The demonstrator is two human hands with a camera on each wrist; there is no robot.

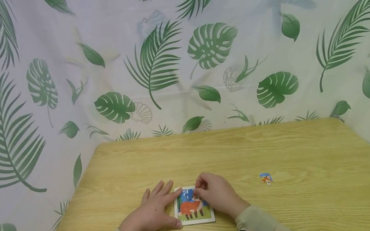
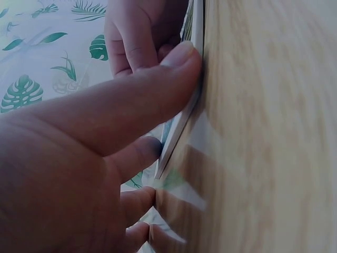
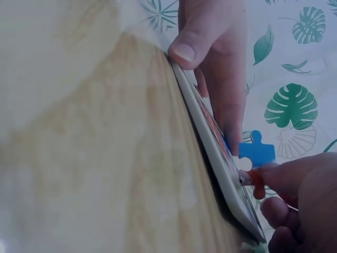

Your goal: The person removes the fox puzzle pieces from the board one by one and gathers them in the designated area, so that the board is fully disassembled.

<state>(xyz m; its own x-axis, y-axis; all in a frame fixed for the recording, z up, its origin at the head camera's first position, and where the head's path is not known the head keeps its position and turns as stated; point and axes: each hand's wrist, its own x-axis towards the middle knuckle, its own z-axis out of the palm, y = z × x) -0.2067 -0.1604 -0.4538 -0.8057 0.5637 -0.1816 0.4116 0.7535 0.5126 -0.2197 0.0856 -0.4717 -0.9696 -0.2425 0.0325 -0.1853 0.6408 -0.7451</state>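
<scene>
A small square fox jigsaw puzzle point(image 1: 190, 208) in a white-framed board point(image 1: 203, 221) lies on the table. My left hand point(image 1: 156, 211) rests at its left side, fingers spread, with the thumb on the lower left corner and the index finger at the upper left edge. In the right wrist view a blue and orange puzzle piece point(image 3: 259, 152) stands tilted above the board. The thumb and fingers of my right hand point(image 1: 218, 194) pinch it near the board's upper right part. In the head view the fingers partly cover that piece.
Another puzzle piece point(image 1: 266, 179), blue and orange, lies loose to the right of the board. The wooden table point(image 1: 313, 177) reaches back to a leaf-patterned cloth point(image 1: 177, 105), which also hangs at both sides.
</scene>
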